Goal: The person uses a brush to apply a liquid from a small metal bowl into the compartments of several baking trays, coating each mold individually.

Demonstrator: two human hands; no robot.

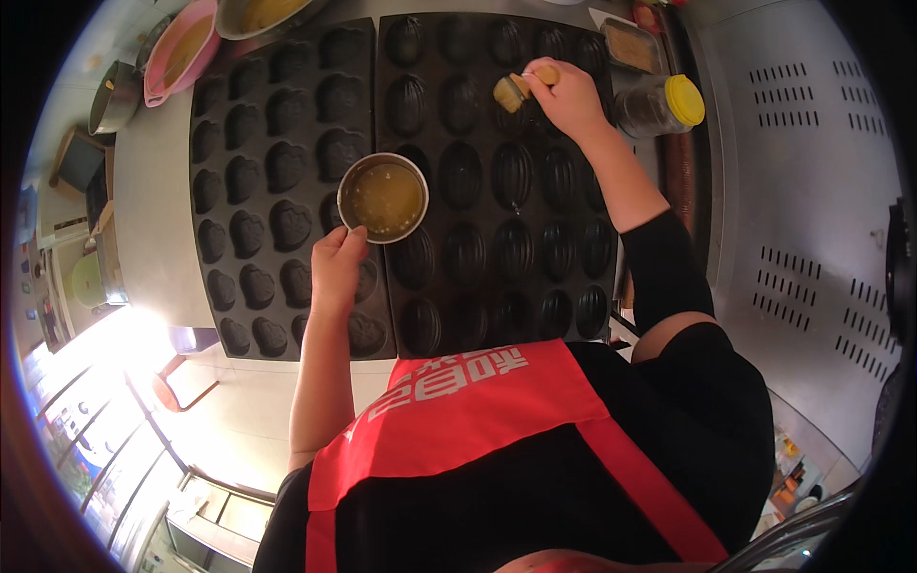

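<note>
My left hand (pixel 338 268) grips the rim or handle of a small round metal cup (pixel 383 198) holding a yellowish liquid, held above the seam between two dark baking moulds. With my right hand (pixel 562 93) I hold a pastry brush (pixel 511 93) by its handle, its pale bristles over the upper part of the right-hand mould (pixel 488 211), which has oval ridged cavities. The left-hand mould (pixel 266 172) has rounded, patterned cavities. Some oval cavities look shiny, and my right hand and the brush hide part of the upper rows.
A clear jar with a yellow lid (pixel 685 100) lies by the right-hand mould, below a small tray of brown contents (pixel 632 47). Beyond the left-hand mould are a pink basin (pixel 184 50), a metal bowl (pixel 261 16) and a metal pot (pixel 114 98). A perforated metal panel (pixel 802 193) stands at right.
</note>
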